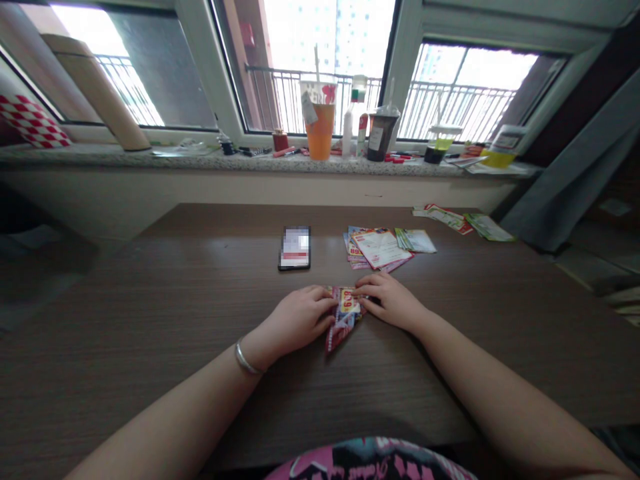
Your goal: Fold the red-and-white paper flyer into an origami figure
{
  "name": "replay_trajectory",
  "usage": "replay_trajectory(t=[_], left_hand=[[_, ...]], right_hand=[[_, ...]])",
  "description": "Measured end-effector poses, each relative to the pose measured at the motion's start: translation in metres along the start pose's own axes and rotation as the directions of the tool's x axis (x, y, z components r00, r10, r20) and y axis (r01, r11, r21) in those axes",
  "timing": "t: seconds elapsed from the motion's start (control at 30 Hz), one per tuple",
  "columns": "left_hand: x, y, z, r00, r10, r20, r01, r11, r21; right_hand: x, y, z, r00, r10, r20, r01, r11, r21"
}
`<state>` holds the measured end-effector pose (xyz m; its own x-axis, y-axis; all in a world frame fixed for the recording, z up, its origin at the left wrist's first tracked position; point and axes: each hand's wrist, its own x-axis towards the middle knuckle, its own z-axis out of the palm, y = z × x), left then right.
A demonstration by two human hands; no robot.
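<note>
We see the folded printed paper [344, 323] on the table [175, 307], between the two hands; it is roughly a triangle. Its sharpest corner points back toward the body and slightly left, and its long axis slants from that corner away and to the right, up to the broader end under the fingers.

Our left hand [303, 319] lies palm down along the paper's left edge, fingers bent and touching it, with a silvery bangle [245, 359] at the wrist. Our right hand [387, 298] comes in from the other side, fingers curved over the far right part, thumb nearer the body. Both touch the paper; whether either pinches it or only presses, we cannot tell.

Beyond the left hand we find a phone [295, 249], its screen up; past the right hand lies an overlapping pile of leaflets [383, 248], with more paper strips [489, 227] toward the table's far right.

On the windowsill [175, 162] we make out a tall cup [320, 130] of orange drink with a straw, a lidded cup [381, 137] of something dark, a smaller cup [440, 145] with yellow-green above dark, and a clear tub [501, 150] with yellow low inside.
</note>
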<state>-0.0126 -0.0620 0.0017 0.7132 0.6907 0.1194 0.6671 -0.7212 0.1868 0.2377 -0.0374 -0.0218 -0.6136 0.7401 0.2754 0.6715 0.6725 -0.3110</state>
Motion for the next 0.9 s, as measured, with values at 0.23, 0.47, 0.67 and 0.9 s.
replay_trajectory(t=[0.23, 0.47, 0.67, 0.9], left_hand=[[-0.001, -0.007, 0.011, 0.997, -0.053, -0.061, 0.056, 0.997, 0.060], [-0.001, -0.006, 0.011, 0.997, -0.059, -0.043, 0.061, 0.997, 0.051], [-0.001, -0.007, 0.011, 0.997, -0.074, -0.038, 0.075, 0.996, 0.042], [0.001, -0.005, 0.012, 0.991, -0.119, -0.059, 0.119, 0.993, -0.006]], right_hand=[[-0.001, -0.002, 0.000, 1.000, -0.025, -0.006, 0.025, 0.999, -0.028], [0.001, -0.003, 0.003, 1.000, -0.026, -0.008, 0.026, 0.999, -0.040], [0.002, -0.007, 0.005, 1.000, -0.017, -0.018, 0.016, 0.998, -0.063], [0.004, -0.009, 0.006, 1.000, -0.013, -0.022, 0.011, 0.995, -0.098]])
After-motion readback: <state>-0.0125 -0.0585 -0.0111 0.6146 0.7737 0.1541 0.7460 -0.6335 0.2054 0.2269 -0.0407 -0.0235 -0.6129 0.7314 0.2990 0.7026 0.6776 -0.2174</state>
